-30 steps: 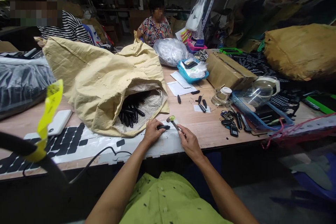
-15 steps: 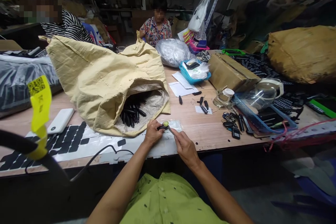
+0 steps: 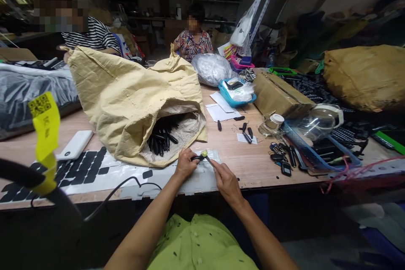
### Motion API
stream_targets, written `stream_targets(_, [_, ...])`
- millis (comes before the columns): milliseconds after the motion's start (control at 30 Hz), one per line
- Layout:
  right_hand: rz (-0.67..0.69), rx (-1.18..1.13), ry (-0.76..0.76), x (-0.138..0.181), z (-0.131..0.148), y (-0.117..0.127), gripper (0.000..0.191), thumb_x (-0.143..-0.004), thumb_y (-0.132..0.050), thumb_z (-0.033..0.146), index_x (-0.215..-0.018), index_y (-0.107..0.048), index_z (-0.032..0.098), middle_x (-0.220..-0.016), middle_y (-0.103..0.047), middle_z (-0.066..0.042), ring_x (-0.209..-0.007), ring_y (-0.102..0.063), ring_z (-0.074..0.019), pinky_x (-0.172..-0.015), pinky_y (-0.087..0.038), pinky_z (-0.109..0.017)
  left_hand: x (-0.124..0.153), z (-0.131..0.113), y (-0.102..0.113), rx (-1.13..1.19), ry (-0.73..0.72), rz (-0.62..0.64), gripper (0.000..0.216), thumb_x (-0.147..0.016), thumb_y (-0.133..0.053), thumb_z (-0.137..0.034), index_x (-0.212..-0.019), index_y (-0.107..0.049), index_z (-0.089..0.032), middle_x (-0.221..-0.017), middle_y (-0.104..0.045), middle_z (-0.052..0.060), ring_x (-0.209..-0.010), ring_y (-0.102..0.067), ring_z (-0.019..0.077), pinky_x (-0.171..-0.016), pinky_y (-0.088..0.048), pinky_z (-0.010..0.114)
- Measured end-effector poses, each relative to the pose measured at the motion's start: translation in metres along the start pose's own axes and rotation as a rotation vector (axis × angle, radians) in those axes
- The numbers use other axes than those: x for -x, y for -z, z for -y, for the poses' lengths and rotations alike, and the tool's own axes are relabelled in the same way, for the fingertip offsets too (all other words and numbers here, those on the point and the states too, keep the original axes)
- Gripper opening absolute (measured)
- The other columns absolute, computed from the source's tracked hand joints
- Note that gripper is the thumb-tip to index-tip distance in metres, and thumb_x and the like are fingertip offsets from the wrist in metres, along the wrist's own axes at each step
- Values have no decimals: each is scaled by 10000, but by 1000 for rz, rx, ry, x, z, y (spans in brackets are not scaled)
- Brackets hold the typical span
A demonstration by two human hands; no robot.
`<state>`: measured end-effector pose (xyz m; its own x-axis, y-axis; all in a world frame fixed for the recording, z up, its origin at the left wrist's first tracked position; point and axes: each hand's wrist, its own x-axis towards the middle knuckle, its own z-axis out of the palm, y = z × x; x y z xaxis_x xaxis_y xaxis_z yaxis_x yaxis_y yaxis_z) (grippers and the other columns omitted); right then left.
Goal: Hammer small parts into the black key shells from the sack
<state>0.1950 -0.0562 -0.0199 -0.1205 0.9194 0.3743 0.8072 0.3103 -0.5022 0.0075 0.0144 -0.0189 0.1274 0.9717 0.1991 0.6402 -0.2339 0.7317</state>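
Note:
My left hand is closed on a small black handle-like piece just above the front of the table. At the right end of that piece is a small yellow-green round part. My right hand grips a thin metal blade-like tool, its tip at the yellow-green part; whether it touches cannot be made out. Under both hands lies a clear plastic sheet. Left of them, a beige cloth sack opens toward me, with many similar black pieces inside its mouth.
Several black pieces lie by a paper slip. Keys, a glass jar and a blue basket stand to the right. A white power bank and yellow-tagged tube are left. Two people sit across the table.
The view has shifted slightly, so the scene sits a little lower and to the right. Both hands keep their hold on the black piece and the tool, with the yellow-green part between them.

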Motion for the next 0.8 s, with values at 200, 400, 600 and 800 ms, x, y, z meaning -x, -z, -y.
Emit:
stream_targets(200, [-110, 317, -39, -24, -33, -1, 423, -930, -438, 178, -1259, -674, 303, -851, -627, -37, -775, -573, -152, -663, -433, -238, 2, 1, -5, -33, 5, -11, 106, -687, -714, -117, -715, -707, -219, -784, -628, 29, -877, -571, 232, -834, -455, 396])
stream_targets(400, [-132, 510, -5, -37, -51, -6, 355, -944, -470, 184, -1185, -706, 296, -771, -561, -49, -756, -473, -184, -654, -333, -286, -1, -4, -5, -53, -18, -13, 73, -736, -696, -152, -747, -662, -217, -830, -639, 37, -905, -569, 234, -853, -450, 394])
stream_targets(600, [-99, 501, -37, -36, -46, -6, 352, -931, -504, 177, -1210, -680, 297, -806, -535, -39, -775, -440, -183, -662, -296, -291, 54, -27, 11, 104, -228, 214, 161, -914, -539, -272, -1019, -653, -228, -945, -682, 68, -896, -613, 219, -849, -465, 348])
stream_targets(800, [-89, 516, -51, -37, -43, -4, 364, -919, -496, 157, -1207, -678, 287, -813, -528, -43, -782, -433, -187, -664, -295, -297, 137, -8, -12, 246, -98, 662, 174, -866, -596, -320, -1000, -681, -246, -903, -728, 28, -830, -666, 202, -760, -488, 282])
